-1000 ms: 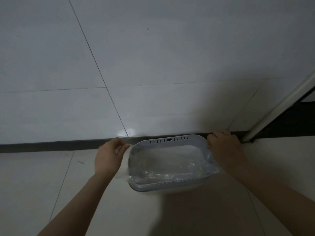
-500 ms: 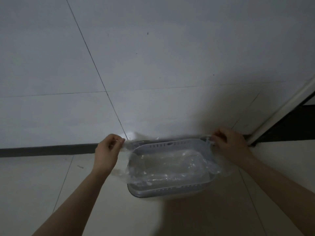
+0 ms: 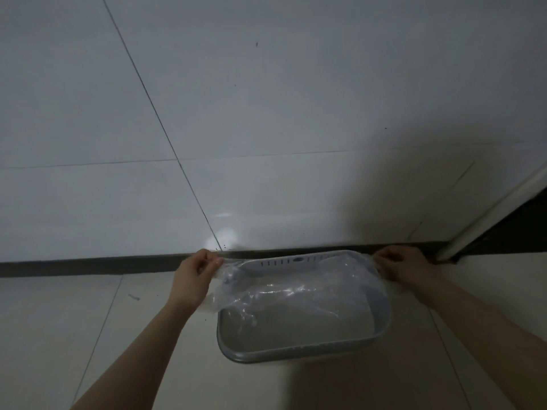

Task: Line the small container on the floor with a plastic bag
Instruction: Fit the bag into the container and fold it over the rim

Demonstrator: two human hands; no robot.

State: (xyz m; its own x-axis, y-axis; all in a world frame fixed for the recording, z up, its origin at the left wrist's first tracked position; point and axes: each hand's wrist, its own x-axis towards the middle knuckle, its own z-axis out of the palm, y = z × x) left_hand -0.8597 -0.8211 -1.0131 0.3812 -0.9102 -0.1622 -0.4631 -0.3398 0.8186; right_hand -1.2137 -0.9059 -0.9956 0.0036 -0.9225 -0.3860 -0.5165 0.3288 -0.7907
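A small grey rectangular container [image 3: 296,352] with slotted walls stands on the tiled floor close to the wall. A clear plastic bag [image 3: 284,291] lies crumpled inside it and spills over its left and far edges. My left hand [image 3: 194,276] pinches the bag's edge at the container's far left corner. My right hand [image 3: 405,267] grips the bag's edge at the far right corner. The bag is stretched between both hands along the far rim.
A white tiled wall [image 3: 266,128] rises just behind the container, with a dark baseboard strip [image 3: 88,264] along its foot. A white door frame [image 3: 488,214] and a dark opening stand at the right. Pale floor tiles [image 3: 74,335] spread around.
Both hands have lifted the bag's edge and pulled it out toward the far corners. The view has moved closer, and the near rim now shows bare of plastic.
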